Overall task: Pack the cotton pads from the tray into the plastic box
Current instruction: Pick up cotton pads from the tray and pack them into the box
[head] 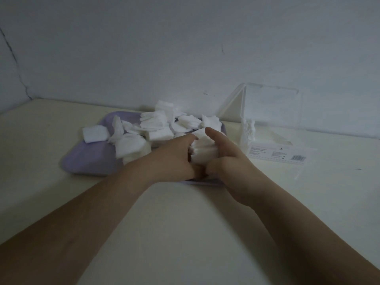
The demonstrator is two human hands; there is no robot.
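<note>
A lilac tray [90, 161] lies on the table with several white square cotton pads [156, 126] heaped on it, one small stack [95, 133] at its left rim. Both hands meet over the tray's near right part. My left hand [174, 157] and my right hand [230, 159] together grip a bunch of cotton pads [202, 148] between them, fingers curled round it. The clear plastic box [269, 140] stands to the right with its lid [273, 105] raised; a few pads [247, 130] stand inside at its left end.
The cream table [185, 223] meets a pale wall [185, 48] just behind the tray and box. A printed label [277, 154] shows on the box's front. A dark crack runs down the wall at far left.
</note>
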